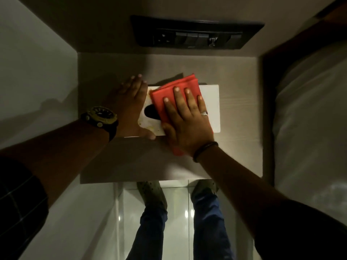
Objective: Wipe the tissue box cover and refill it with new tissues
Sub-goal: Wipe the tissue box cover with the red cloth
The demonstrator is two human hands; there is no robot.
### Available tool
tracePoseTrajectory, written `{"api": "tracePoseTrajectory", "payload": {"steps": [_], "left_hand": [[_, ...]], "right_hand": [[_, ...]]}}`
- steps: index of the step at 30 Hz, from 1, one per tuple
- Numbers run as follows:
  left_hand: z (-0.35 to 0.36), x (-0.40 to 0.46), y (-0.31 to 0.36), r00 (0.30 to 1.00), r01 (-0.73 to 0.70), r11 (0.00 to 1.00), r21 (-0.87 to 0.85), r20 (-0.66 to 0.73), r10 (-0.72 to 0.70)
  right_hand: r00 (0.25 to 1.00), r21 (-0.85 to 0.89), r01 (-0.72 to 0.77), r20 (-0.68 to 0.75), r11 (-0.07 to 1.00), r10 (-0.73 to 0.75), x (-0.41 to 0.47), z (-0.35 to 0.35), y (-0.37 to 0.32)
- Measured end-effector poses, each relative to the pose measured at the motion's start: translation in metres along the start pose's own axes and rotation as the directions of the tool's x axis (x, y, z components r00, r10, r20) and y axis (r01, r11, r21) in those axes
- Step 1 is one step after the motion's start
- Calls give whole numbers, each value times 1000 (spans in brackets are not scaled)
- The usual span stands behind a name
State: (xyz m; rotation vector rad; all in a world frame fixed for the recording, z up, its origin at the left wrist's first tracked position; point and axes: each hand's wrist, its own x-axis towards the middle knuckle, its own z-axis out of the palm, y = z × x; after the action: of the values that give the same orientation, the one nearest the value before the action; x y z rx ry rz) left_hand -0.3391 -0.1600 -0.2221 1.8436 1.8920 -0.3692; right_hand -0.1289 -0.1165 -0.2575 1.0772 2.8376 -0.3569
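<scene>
Dark checked sleeve (20, 199) at the far left, then a bare forearm with a chunky yellow-and-black watch (100, 117) on the wrist. That left hand (129, 107) lies flat with fingers spread along the left end of the white cover (210, 107), thumb hooked round its near corner, bracing it on the pale table (131, 162). A dark oval slot (151, 112) shows in the cover's top just beside the hand, with some yellowish marks near the left edge. Over the middle of the cover a folded red cloth (169, 91) is spread; its far corner sticks out past the cover's back edge and a bit of it shows at the near edge under the wrist. On it the right hand (187, 121) presses palm down, fingers open and flat, a ring (204, 113) on one finger and a dark band (204, 151) at the wrist. The cover's right end is bare white. Up on the wall behind, a black switch panel (197, 32). Further right, a dark wooden edge and white bedding (309, 119). Below the table's edge, jeans and shoes on a glossy tiled floor (176, 212)
</scene>
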Motion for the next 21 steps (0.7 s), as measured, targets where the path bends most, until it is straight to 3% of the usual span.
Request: {"api": "tracePoseTrajectory", "payload": {"steps": [3, 6, 9, 11, 12, 16, 21], "left_hand": [[3, 0, -1, 1000, 7, 1000, -7, -1, -7], [5, 0, -2, 1000, 6, 1000, -14, -3, -6], [6, 0, -3, 999, -5, 1000, 2, -42, 5], [5, -1, -3, 998, -12, 1000, 12, -55, 13], [4, 0, -3, 998, -17, 1000, 14, -54, 17], [2, -1, -1, 999, -14, 1000, 4, -42, 15], [-2, -4, -1, 1000, -23, 999, -27, -12, 22]], "right_hand": [[986, 8, -166, -22, 986, 166, -4, -2, 17], [922, 37, -382, -50, 924, 383, 3, -7, 18], [752, 153, -641, -75, 752, 655, 23, -11, 12], [664, 159, -729, -75, 666, 744, 35, -13, 4], [667, 133, -731, -71, 670, 742, 36, -13, 0], [800, 59, -595, -53, 802, 598, 36, -13, -14], [923, 97, -374, -54, 922, 380, 39, -9, -40]]}}
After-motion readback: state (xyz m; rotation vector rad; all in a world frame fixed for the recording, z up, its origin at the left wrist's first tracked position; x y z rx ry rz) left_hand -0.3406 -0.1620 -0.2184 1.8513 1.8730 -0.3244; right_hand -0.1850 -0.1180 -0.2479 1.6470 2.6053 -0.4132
